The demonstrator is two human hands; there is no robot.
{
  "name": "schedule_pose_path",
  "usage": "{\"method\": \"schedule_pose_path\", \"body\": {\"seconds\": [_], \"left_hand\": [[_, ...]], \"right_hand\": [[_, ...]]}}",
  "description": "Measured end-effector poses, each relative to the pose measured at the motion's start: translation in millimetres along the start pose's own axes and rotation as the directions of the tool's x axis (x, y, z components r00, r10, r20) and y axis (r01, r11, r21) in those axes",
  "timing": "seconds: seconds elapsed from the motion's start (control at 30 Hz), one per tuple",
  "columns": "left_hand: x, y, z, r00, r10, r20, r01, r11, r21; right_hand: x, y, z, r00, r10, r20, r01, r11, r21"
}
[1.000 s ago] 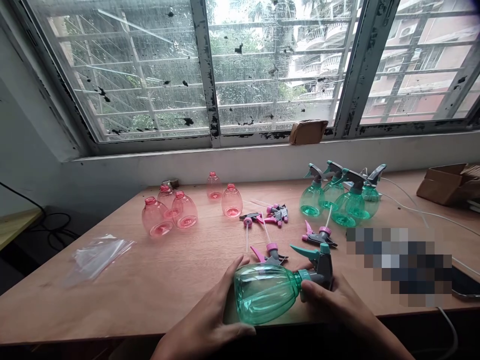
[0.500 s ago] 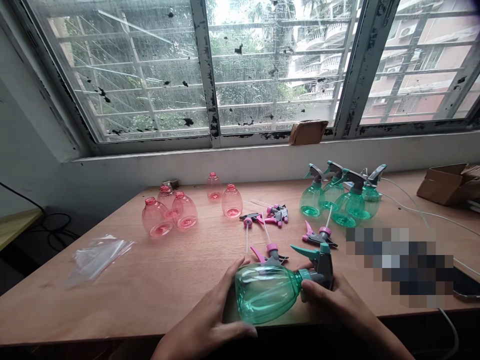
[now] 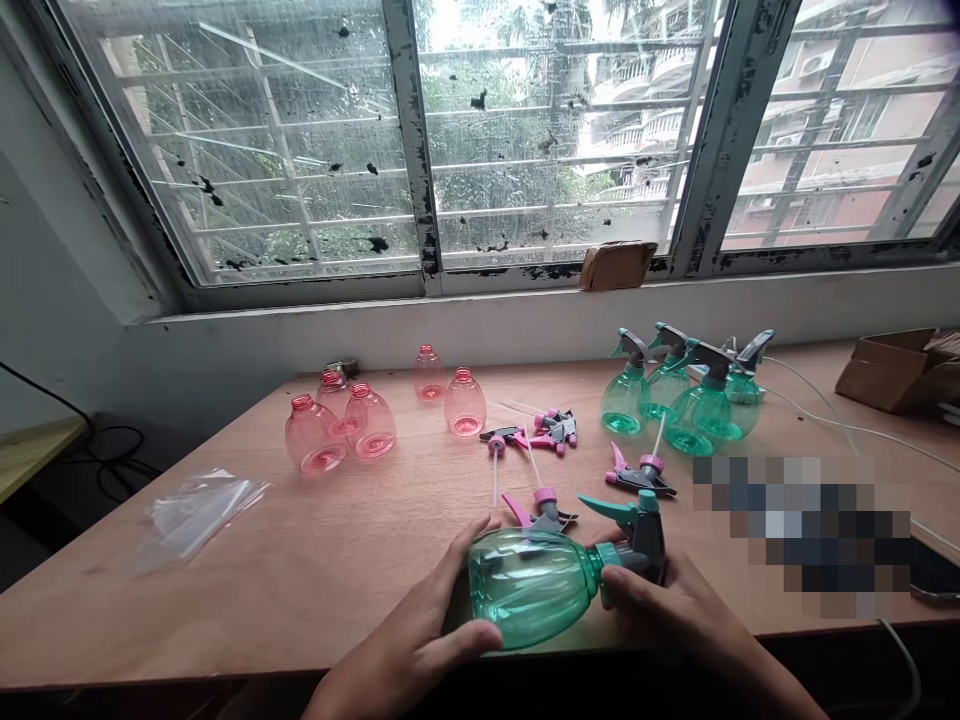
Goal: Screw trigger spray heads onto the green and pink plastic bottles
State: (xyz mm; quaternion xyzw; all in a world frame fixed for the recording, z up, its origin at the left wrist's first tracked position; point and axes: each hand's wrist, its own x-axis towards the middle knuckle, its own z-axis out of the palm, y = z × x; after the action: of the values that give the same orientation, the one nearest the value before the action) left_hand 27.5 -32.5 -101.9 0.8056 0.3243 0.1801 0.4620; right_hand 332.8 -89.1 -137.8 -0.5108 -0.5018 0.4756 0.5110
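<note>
A green see-through spray bottle [image 3: 529, 585] lies on its side near the front edge of the wooden table [image 3: 337, 560]. My left hand [image 3: 420, 640] is wrapped round its round body. My right hand [image 3: 667, 610] grips the neck under the grey and teal trigger head [image 3: 637, 525]. Several loose pink and grey trigger heads [image 3: 544, 505] with dip tubes lie just behind the bottle.
Several empty pink bottles [image 3: 345, 425] stand at the back left. Several finished green spray bottles [image 3: 686, 395] stand at the back right. A clear plastic bag [image 3: 195, 510] lies at the left. A cardboard box [image 3: 896, 365], white cables and a blurred patch are on the right.
The green bottle has turned slightly in my hands; my left thumb has slid up along its underside. Nothing else on the table has moved.
</note>
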Motion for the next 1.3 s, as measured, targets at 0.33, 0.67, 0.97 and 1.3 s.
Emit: {"method": "schedule_pose_path", "body": {"seconds": [0.33, 0.67, 0.97, 1.3], "left_hand": [[0.3, -1.4, 4.4, 1.000, 0.019, -0.008, -0.019, 0.999, 0.040], [1.8, -5.3, 3.2, 1.000, -0.020, -0.022, 0.021, 0.999, 0.036], [0.0, -6.9, 3.9, 0.999, 0.035, -0.010, -0.035, 0.999, 0.032], [0.7, 0.4, 0.8, 1.000, 0.004, 0.004, -0.004, 1.000, -0.015]], "right_hand": [[-1.3, -2.9, 2.2, 1.000, 0.007, -0.003, -0.007, 1.000, 0.016], [0.8, -0.4, -0.1, 1.000, 0.002, 0.012, -0.003, 1.000, 0.021], [1.4, 7.0, -2.7, 0.998, 0.016, 0.053, -0.016, 1.000, 0.002], [2.1, 1.5, -0.9, 0.999, -0.024, 0.040, 0.025, 1.000, -0.018]]}}
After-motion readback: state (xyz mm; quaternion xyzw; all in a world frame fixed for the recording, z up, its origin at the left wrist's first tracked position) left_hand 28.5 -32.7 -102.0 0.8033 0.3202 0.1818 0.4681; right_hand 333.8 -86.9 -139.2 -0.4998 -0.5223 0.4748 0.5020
